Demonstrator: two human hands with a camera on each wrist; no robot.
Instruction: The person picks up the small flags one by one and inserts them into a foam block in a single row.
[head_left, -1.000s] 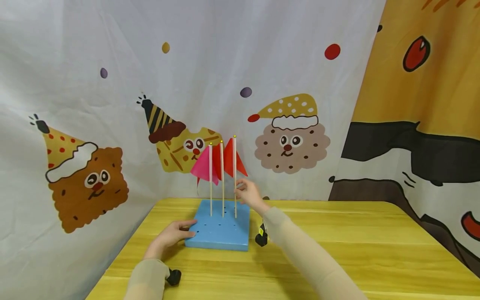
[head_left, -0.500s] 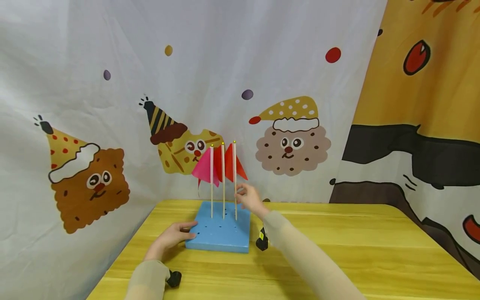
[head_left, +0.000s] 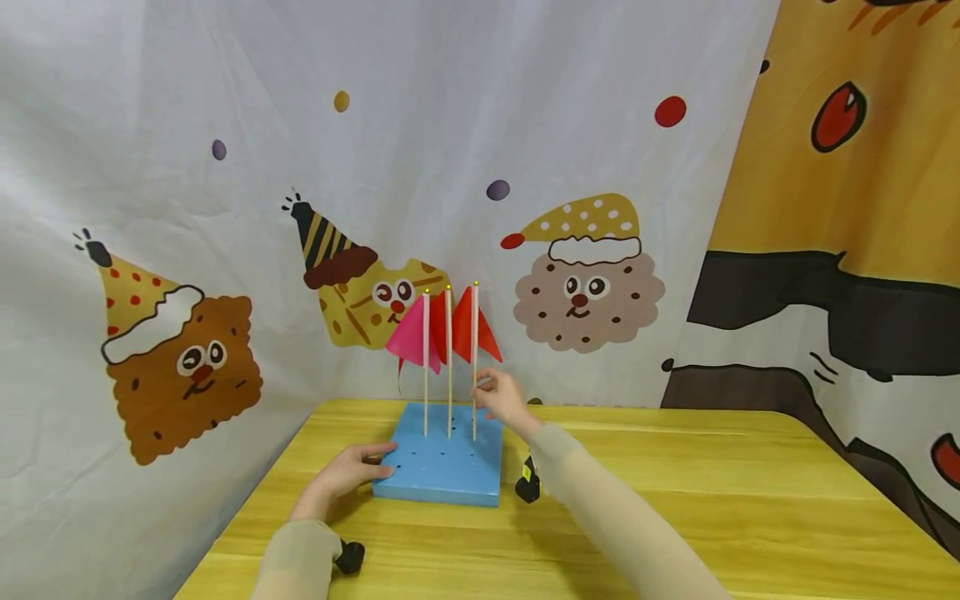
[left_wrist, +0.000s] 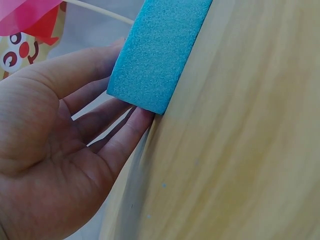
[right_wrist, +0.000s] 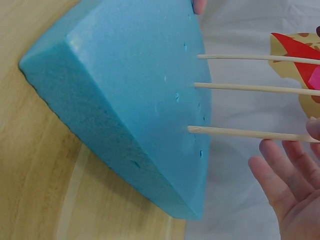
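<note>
Our left hand [head_left: 341, 477] rests open-fingered against blue square foam block [head_left: 442, 457] at 9 o'clock | our right hand [head_left: 501, 398] pinches rightmost thin wooden flag stick [head_left: 474, 392] | yellow wooden surface [head_left: 712, 500] below

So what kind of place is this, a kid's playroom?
Probably a staged craft corner, not a lived-in room: a cartoon cookie-print cloth backdrop hangs behind a yellow wooden table, where a blue foam block holds three small stick flags.
</note>
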